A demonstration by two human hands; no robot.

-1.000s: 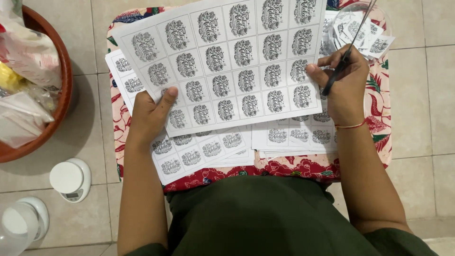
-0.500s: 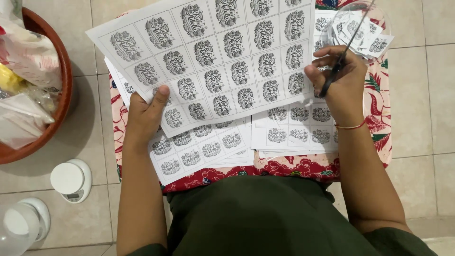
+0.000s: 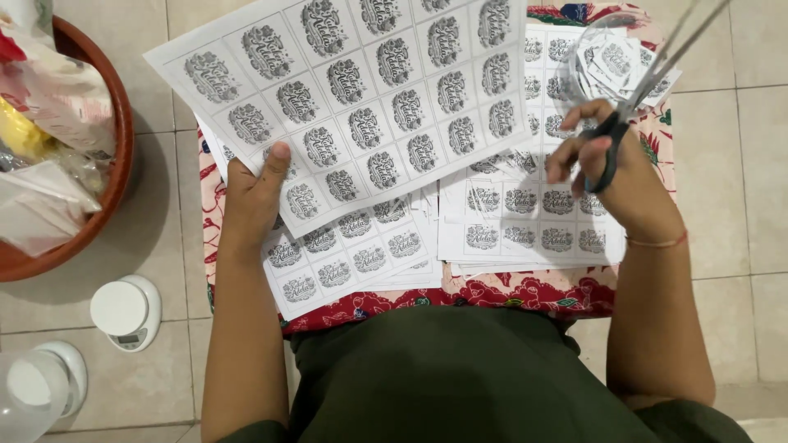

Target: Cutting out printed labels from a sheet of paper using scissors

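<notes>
My left hand (image 3: 256,193) pinches the lower left corner of a white sheet (image 3: 361,98) printed with a grid of grey round labels and lifts it, tilted, over the low table. My right hand (image 3: 611,168) holds a pair of scissors (image 3: 648,82) with black handles, blades pointing up and to the right, away from the sheet. Beneath lie more printed sheets (image 3: 525,221) and a lower one (image 3: 345,267). A clear round container (image 3: 611,49) with cut labels sits at the far right.
A red patterned cloth (image 3: 492,291) covers the low table. A brown bowl (image 3: 119,156) with plastic bags stands at the left on the tiled floor. A small white scale (image 3: 123,310) and a clear bottle (image 3: 33,394) are at the lower left.
The lifted sheet has swung left and up. My right hand let go of its right edge and drew back to the right with the scissors.
</notes>
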